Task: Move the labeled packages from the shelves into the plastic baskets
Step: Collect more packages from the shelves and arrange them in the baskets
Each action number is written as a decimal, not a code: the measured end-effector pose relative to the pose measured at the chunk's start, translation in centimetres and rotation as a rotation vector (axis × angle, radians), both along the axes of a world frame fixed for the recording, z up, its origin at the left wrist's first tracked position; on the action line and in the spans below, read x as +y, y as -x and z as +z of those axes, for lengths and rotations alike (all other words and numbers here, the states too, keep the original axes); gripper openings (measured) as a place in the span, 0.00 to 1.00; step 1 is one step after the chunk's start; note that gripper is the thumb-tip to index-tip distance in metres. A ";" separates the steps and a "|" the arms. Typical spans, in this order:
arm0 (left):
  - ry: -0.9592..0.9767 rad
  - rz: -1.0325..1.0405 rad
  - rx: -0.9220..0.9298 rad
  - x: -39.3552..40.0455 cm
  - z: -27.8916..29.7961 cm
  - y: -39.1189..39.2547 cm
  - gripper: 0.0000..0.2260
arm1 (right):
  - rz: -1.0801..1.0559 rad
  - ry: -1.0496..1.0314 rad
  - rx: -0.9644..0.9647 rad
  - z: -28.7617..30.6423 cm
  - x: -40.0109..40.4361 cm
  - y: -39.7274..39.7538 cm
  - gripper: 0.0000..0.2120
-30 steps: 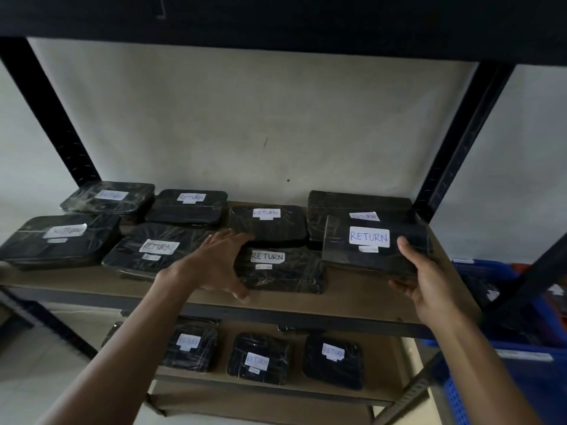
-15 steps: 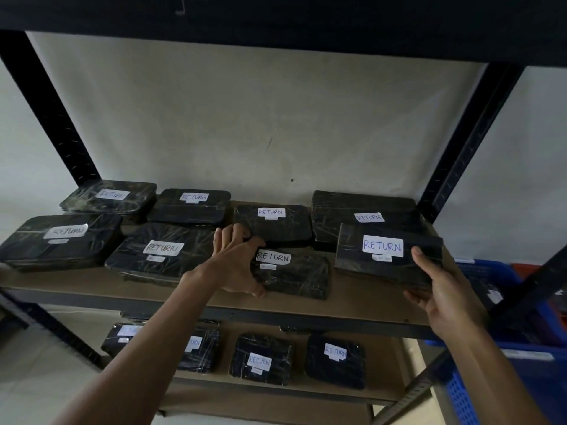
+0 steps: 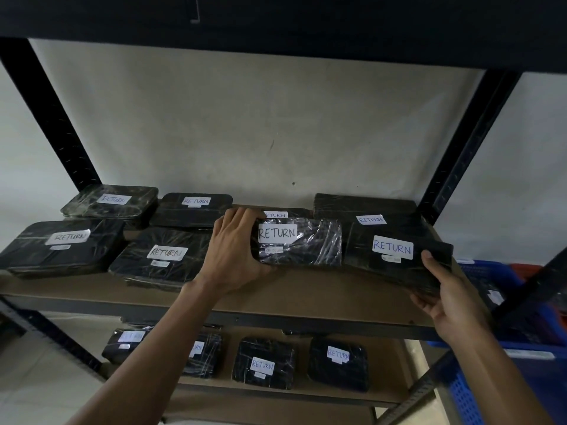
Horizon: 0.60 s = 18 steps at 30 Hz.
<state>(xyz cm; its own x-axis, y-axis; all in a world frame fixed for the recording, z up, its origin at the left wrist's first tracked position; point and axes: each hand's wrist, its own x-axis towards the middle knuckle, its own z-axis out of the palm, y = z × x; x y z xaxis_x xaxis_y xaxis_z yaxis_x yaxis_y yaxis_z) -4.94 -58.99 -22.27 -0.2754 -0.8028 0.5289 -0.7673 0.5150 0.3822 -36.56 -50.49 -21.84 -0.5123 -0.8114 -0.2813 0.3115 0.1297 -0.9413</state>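
Two RETURN-labelled packages raised off the middle shelf (image 3: 276,297): the shiny-wrapped package (image 3: 302,242) clasped at its 9 o'clock end by the left hand (image 3: 234,256), the matte package (image 3: 399,259) gripped at its 4 o'clock corner by the right hand (image 3: 451,297). Each should clear neighbouring packages before swinging toward the blue basket (image 3: 491,274) at 3 o'clock.

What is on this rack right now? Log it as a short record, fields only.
setting: black metal rack with brown board shelves
left hand: grips glossy black film-wrapped package labelled RETURN
right hand: holds matte black flat package labelled RETURN
lower shelf: more labelled packages
blue plastic basket: right of rack
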 end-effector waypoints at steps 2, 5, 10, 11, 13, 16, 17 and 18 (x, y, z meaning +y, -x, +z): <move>0.036 -0.001 0.020 0.1 0.3 0.0 0.37 | -0.010 -0.001 -0.002 0.2 0.1 -0.2 0.03; 0.071 -0.006 0.020 0.4 0.7 0.0 0.38 | -0.030 0.003 -0.004 0.4 0.4 -0.5 0.04; 0.097 -0.017 0.019 0.5 0.9 -0.3 0.37 | -0.059 0.014 -0.001 0.8 1.3 -1.0 0.05; 0.105 -0.012 0.019 0.5 0.9 -0.4 0.37 | -0.072 0.017 0.000 0.8 1.6 -1.1 0.05; 0.122 0.010 0.028 0.5 0.9 -0.5 0.37 | -0.100 0.016 0.000 0.7 2.2 -1.3 0.06; 0.139 0.026 0.049 0.5 1.0 -0.5 0.36 | -0.150 0.008 -0.006 0.7 3.3 -1.5 0.06; 0.138 0.022 0.051 0.5 1.0 -0.4 0.36 | -0.168 0.010 -0.012 0.7 3.7 -1.6 0.06; 0.133 0.015 0.052 0.6 0.9 -0.3 0.36 | -0.186 0.012 -0.015 0.6 4.2 -1.7 0.06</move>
<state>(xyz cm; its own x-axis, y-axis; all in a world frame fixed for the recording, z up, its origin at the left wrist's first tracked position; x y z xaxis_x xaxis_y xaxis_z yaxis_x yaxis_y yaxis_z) -4.67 -58.41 -21.33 -0.2332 -0.7285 0.6441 -0.7562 0.5523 0.3509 -34.88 -46.29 -21.23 -0.6499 -0.7062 -0.2811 0.3435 0.0570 -0.9374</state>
